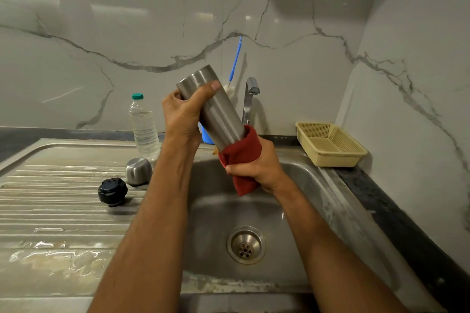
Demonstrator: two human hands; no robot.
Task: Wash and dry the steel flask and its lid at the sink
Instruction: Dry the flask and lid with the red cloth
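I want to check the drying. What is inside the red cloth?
The lower end of the steel flask sits inside the red cloth, gripped by the right hand. That end itself is covered.

left hand (183, 119) gripping tilted flask (216, 109), right hand (256, 168) clutching red cloth (241, 157)

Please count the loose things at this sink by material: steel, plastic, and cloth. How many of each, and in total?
Steel: 2, flask, cup lid
Plastic: 4, black stopper, water bottle, basket, blue brush
Cloth: 1, red cloth
Total: 7

Flask (218, 112) above sink (318, 185); lid (112, 191) on drainboard (50, 211) left.
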